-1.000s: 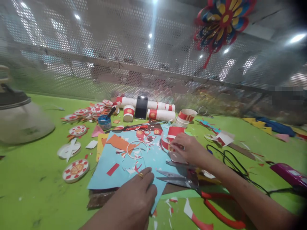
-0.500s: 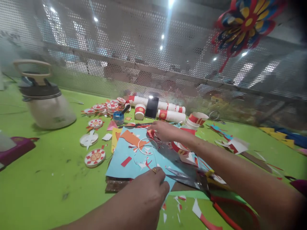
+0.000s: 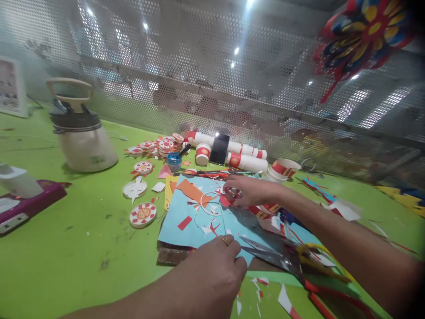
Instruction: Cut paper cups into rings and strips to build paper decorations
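My left hand [image 3: 221, 266] is closed at the lower edge of the light blue paper [image 3: 179, 221], in a pinch; what it holds I cannot make out. My right hand [image 3: 247, 190] is over the far part of the paper, fingers curled around a small red and white piece [image 3: 233, 193]. Between the hands lie a thin white ring [image 3: 211, 214], an orange strip [image 3: 192, 192] and red and white scraps. Large scissors [image 3: 292, 266] with red handles lie to the right of my left hand, blades apart.
Several decorated discs [image 3: 143, 214] lie left of the paper. Behind it stand a blue jar [image 3: 174, 162], a paper cup [image 3: 202, 154], a phone [image 3: 219, 149] and white rolls [image 3: 247, 162]. A large jug [image 3: 84, 141] stands at left.
The view has shifted left, so things appear further right. My right hand has drawn nearer and to the right over the paper, with its fingers now around the small red and white piece.
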Action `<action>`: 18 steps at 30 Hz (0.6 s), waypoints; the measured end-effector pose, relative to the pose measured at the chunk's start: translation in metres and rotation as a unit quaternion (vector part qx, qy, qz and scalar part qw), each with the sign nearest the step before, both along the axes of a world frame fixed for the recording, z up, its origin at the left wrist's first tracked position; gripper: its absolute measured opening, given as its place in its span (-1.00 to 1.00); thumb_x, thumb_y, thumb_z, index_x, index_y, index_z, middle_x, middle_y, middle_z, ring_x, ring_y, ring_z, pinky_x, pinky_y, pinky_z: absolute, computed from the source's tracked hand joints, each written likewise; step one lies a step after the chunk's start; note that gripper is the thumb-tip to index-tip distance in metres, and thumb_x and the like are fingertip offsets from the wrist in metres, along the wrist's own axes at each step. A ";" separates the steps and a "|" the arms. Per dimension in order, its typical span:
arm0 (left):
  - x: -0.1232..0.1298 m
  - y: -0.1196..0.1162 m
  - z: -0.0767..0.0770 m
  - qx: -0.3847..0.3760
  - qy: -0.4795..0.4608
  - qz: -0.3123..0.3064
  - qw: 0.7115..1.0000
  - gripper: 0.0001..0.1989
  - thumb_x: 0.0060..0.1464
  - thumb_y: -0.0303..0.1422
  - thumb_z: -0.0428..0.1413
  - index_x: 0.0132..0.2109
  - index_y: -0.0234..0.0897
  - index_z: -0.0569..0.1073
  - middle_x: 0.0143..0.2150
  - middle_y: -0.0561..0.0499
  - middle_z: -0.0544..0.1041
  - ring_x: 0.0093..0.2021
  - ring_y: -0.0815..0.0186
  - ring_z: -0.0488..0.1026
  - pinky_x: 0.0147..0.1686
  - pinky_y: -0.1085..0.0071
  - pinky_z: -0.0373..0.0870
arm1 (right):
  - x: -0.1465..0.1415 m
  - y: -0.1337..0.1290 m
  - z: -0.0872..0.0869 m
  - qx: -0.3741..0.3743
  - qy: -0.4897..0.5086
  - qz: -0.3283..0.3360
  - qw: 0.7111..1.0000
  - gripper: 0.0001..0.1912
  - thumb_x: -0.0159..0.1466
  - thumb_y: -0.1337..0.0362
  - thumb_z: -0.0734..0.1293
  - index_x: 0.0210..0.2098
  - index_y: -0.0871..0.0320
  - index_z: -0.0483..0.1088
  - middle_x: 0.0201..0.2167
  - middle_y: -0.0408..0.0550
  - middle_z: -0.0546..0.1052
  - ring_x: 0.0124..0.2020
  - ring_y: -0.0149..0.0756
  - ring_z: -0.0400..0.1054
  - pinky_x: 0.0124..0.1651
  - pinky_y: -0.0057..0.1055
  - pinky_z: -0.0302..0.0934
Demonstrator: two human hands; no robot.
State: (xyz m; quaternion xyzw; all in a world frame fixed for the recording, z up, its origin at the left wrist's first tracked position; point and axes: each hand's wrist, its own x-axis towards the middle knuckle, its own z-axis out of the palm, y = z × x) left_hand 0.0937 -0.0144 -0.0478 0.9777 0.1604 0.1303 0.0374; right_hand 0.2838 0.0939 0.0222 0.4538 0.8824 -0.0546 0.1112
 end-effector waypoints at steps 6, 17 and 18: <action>-0.001 0.000 -0.001 -0.014 0.005 0.001 1.000 -0.90 -0.07 -0.47 0.07 -0.31 -0.35 0.39 -0.36 -0.09 0.41 -0.26 0.18 0.32 -0.30 0.31 0.29 | -0.049 0.006 -0.001 -0.008 0.067 -0.024 0.997 -0.64 0.28 0.16 0.26 0.01 0.19 0.36 -0.02 0.04 0.46 -0.06 -0.22 0.36 -0.03 -0.34 0.23; -0.006 -0.001 0.007 -0.077 -0.016 -0.001 0.997 -0.84 -0.10 -0.50 0.07 -0.28 -0.35 0.37 -0.32 -0.13 0.42 -0.26 0.17 0.33 -0.33 0.31 0.26 | -0.042 0.018 -0.017 -0.093 0.224 -0.128 0.961 -0.81 0.24 0.22 0.34 -0.40 0.24 0.39 -0.49 -0.21 0.44 -0.49 -0.44 0.35 -0.42 -0.45 0.26; -0.006 -0.001 0.008 -0.075 -0.016 -0.003 0.997 -0.84 -0.11 -0.50 0.07 -0.28 -0.35 0.37 -0.33 -0.12 0.42 -0.27 0.18 0.32 -0.33 0.32 0.26 | -0.032 0.018 -0.012 -0.091 0.256 -0.141 0.952 -0.82 0.23 0.25 0.35 -0.43 0.23 0.37 -0.53 -0.23 0.42 -0.51 -0.46 0.32 -0.44 -0.48 0.23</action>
